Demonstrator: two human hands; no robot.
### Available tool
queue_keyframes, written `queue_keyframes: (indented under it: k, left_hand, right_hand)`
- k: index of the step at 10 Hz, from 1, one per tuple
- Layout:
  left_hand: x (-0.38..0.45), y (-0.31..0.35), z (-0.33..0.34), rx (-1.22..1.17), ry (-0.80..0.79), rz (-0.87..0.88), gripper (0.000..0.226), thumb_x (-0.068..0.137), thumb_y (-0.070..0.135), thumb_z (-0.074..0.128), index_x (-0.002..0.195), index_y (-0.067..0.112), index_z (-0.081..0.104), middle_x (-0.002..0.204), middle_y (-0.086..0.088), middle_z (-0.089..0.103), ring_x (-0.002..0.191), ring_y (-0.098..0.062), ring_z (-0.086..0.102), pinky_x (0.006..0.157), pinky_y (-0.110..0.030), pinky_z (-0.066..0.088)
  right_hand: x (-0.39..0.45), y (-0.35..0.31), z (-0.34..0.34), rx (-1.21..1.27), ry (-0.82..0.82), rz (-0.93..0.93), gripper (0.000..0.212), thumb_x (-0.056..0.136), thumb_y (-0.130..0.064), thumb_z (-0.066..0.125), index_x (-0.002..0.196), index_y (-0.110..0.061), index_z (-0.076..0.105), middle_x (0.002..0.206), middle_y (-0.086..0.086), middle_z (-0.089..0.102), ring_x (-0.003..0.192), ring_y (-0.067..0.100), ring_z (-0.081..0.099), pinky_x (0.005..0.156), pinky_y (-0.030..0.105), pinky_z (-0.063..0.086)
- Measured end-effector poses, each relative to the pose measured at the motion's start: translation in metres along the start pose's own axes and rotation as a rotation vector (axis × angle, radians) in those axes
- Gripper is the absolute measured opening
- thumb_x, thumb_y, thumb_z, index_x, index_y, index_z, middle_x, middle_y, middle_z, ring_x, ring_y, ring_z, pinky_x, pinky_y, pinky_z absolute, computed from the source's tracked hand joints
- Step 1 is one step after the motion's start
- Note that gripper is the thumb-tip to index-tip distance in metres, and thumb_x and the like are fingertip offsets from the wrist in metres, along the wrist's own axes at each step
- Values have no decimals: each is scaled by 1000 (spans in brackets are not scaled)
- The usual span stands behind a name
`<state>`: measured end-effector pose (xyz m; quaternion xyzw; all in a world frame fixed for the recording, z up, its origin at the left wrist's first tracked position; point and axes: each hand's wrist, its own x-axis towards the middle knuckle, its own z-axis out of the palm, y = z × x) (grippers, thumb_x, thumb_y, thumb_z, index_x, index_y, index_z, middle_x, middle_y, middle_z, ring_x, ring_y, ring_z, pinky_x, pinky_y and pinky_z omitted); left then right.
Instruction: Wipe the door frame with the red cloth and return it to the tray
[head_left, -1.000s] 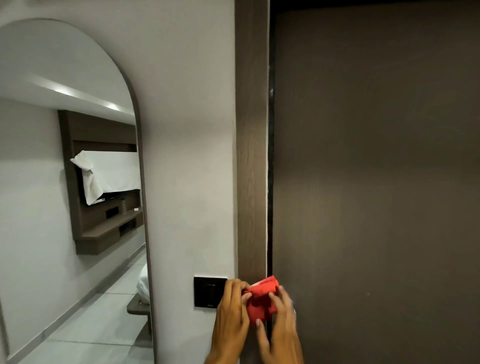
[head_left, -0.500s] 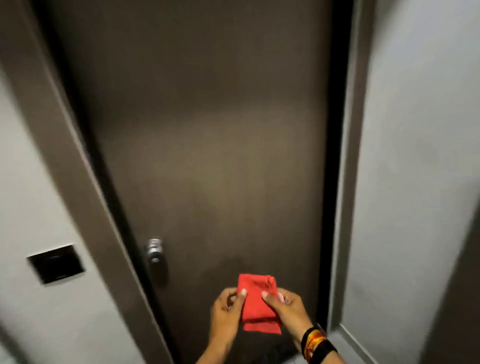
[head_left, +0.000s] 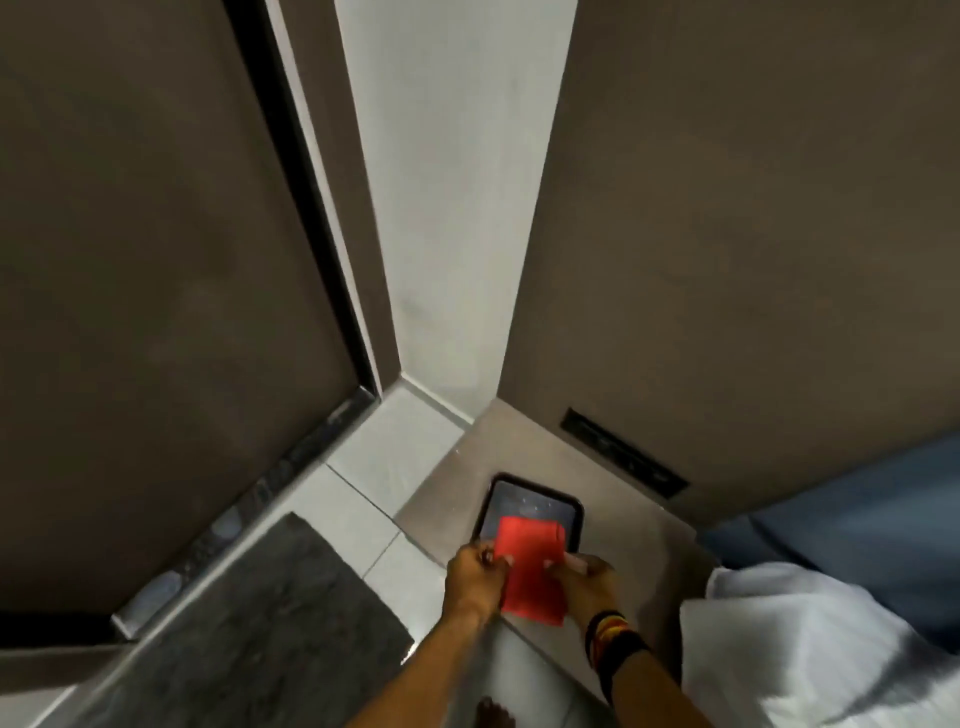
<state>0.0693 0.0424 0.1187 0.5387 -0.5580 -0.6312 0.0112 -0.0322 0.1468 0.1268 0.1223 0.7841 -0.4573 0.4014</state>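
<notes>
A folded red cloth (head_left: 532, 569) is held flat between both hands, low in the view. My left hand (head_left: 475, 574) pinches its left edge and my right hand (head_left: 587, 577) pinches its right edge. The cloth's far end overlaps the near part of a small black tray (head_left: 530, 499), which lies on a low beige surface (head_left: 519, 441). Whether the cloth touches the tray I cannot tell. The dark brown door frame (head_left: 337, 208) runs up the left, beside the dark door (head_left: 145, 260).
A dark grey floor mat (head_left: 260, 623) lies at the lower left on pale floor tiles (head_left: 363, 493). A brown wall panel (head_left: 753, 234) with a black slot rises on the right. White bedding (head_left: 810, 649) and blue fabric (head_left: 857, 519) fill the lower right corner.
The view has swung from the door frame down and right to the floor corner. Both hands carried the red cloth away from the frame and now hold it over the tray.
</notes>
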Motion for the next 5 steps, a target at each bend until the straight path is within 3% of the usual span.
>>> queue_keyframes:
  k: [1, 2, 3, 4, 5]
  left_hand:
    - [34, -20, 33, 41, -38, -67, 28, 95, 5, 60, 120, 13, 70, 118, -10, 74, 99, -23, 67, 91, -31, 56]
    - [69, -37, 46, 77, -148, -91, 46, 96, -1, 54, 139, 14, 58, 128, -11, 68, 105, -20, 61, 95, -31, 55]
    - [105, -51, 52, 74, -230, -98, 55, 97, -2, 52, 148, 18, 49, 123, -5, 66, 103, -17, 62, 79, -18, 54]
    - [138, -66, 56, 87, -263, -103, 55, 103, 12, 52, 155, 22, 40, 140, -7, 62, 103, -15, 60, 86, -22, 51]
    - [145, -78, 58, 172, -256, -114, 51, 107, 34, 46, 157, 28, 38, 155, -6, 50, 126, -20, 59, 108, -32, 49]
  right_hand:
    - [49, 27, -3, 7, 46, 90, 21, 82, 8, 71, 75, -9, 59, 99, 25, 67, 91, 32, 63, 92, 52, 55]
    - [96, 41, 13, 54, 96, 120, 24, 83, 6, 70, 72, -12, 57, 101, 25, 68, 94, 36, 65, 94, 51, 55]
    - [142, 52, 32, 93, 93, 110, 13, 85, 5, 67, 80, -6, 62, 109, 30, 71, 95, 34, 66, 99, 52, 54]
    - [179, 61, 44, 118, 79, 97, 13, 88, 5, 60, 87, -6, 67, 107, 24, 70, 99, 34, 66, 104, 51, 51]
    - [191, 72, 48, 70, 133, 98, 22, 92, -3, 57, 111, -2, 69, 118, 23, 70, 104, 36, 65, 100, 44, 52]
